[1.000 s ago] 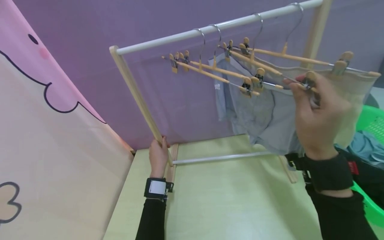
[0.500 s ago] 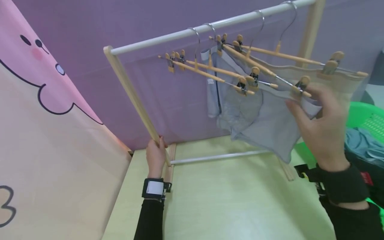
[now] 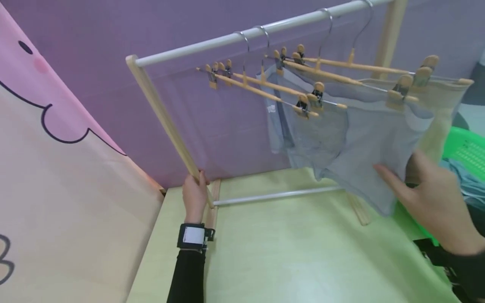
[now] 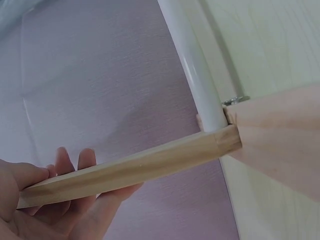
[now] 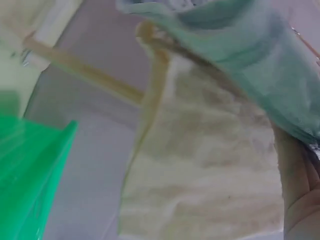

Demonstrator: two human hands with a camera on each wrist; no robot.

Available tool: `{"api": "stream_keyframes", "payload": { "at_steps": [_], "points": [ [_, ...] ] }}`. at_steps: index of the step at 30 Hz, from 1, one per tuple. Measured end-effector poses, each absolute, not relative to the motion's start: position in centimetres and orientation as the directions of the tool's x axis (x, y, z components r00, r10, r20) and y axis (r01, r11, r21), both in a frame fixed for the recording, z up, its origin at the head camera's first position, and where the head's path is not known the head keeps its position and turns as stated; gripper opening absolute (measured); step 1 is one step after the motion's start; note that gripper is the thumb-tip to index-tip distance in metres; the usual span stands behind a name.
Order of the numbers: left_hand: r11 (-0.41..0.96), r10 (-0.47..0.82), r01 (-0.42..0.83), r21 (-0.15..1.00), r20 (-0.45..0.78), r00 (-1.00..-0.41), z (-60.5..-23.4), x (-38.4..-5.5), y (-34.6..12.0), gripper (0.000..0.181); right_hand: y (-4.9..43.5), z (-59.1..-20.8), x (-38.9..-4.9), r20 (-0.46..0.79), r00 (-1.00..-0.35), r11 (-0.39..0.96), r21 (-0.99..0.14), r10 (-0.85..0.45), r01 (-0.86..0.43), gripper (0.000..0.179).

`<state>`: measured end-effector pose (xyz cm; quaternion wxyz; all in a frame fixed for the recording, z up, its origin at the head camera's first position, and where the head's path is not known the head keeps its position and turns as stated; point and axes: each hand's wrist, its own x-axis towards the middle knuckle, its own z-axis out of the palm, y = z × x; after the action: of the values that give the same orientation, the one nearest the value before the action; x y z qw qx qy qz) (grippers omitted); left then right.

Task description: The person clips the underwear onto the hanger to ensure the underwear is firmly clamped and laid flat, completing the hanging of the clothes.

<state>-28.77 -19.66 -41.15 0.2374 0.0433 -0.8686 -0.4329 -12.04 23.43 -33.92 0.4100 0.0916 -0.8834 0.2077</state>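
Note:
My left hand (image 3: pixel 195 197) grips the wooden side post (image 3: pixel 166 118) of a clothes rack, low down; the left wrist view shows its fingers around the post (image 4: pixel 125 172). Light-grey shorts (image 3: pixel 373 147) hang from a wooden clip hanger (image 3: pixel 326 75), with a clip (image 3: pixel 402 89) on the waistband near its right end. At the lower right edge of the shorts is my right hand (image 3: pixel 435 198), thumb over the front and fingertips hidden behind the cloth. In the right wrist view, fingers (image 5: pixel 295 175) show beside the cloth. A beige garment (image 3: pixel 441 111) hangs behind.
Two clip hangers holding no garment hang further left on the white rail (image 3: pixel 212 43). A green basket (image 3: pixel 464 145) with blue-grey clothes (image 3: pixel 462 179) stands at the right. A lower white bar (image 3: pixel 276 195) crosses the rack above the pale-green tabletop (image 3: pixel 288 252).
My right hand has left the clip at the hanger's right end and moved down to the lower edge of the shorts. The hanger's right end has swung back. My left hand keeps its grip.

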Motion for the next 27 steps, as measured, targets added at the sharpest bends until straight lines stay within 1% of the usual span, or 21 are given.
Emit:
{"api": "stream_keyframes", "payload": {
  "at_steps": [2, 7, 9, 12, 15, 18, 20, 22, 24, 27],
  "points": [
    [0.622, -0.277, 0.134, 0.772, 0.377, -0.884, -41.0, -28.8, -19.7, 0.03, 23.8, -34.3, -11.6, 0.767, -0.642, 0.913, -0.262, 0.0, -0.313, 0.041],
    [0.628, -0.27, 0.148, 0.764, 0.392, -0.879, -40.7, -28.7, -20.0, 0.031, 24.4, -35.1, -11.0, 0.743, -0.669, 0.92, -0.264, 0.001, -0.291, 0.039],
    [0.632, -0.268, 0.148, 0.761, 0.394, -0.879, -40.7, -28.7, -20.2, 0.031, 24.5, -35.4, -11.0, 0.737, -0.676, 0.917, -0.26, -0.013, -0.301, 0.039],
    [0.673, -0.256, 0.108, 0.732, 0.367, -0.894, -40.7, -28.2, -20.6, 0.032, 24.7, -35.7, -11.1, 0.738, -0.674, 0.914, -0.253, -0.03, -0.317, 0.041],
    [0.767, -0.231, 0.004, 0.641, 0.283, -0.931, -40.7, -27.1, -21.3, 0.038, 24.9, -35.6, -11.1, 0.752, -0.659, 0.9, -0.279, -0.012, -0.335, 0.04],
    [0.858, -0.201, -0.101, 0.504, 0.149, -0.968, -40.1, -25.4, -21.7, 0.045, 25.2, -35.2, -10.7, 0.751, -0.657, 0.853, -0.38, 0.059, -0.357, 0.036],
    [0.892, -0.172, -0.13, 0.433, 0.058, -0.983, -39.3, -24.2, -21.6, 0.046, 25.6, -35.1, -10.5, 0.75, -0.655, 0.813, -0.438, 0.096, -0.383, 0.031],
    [0.918, -0.125, -0.118, 0.378, -0.006, -0.992, -38.3, -23.1, -21.1, 0.045, 26.2, -35.1, -10.3, 0.74, -0.66, 0.762, -0.499, 0.126, -0.414, 0.026],
    [0.935, -0.06, -0.072, 0.347, -0.047, -0.997, -37.2, -21.8, -20.1, 0.043, 26.9, -35.0, -10.3, 0.746, -0.653, 0.724, -0.521, 0.13, -0.452, 0.025],
    [0.939, 0.054, 0.035, 0.341, -0.047, -0.997, -35.6, -20.1, -17.6, 0.041, 28.0, -34.7, -10.1, 0.738, -0.653, 0.7, -0.556, 0.167, -0.449, 0.032]
  ]
}}
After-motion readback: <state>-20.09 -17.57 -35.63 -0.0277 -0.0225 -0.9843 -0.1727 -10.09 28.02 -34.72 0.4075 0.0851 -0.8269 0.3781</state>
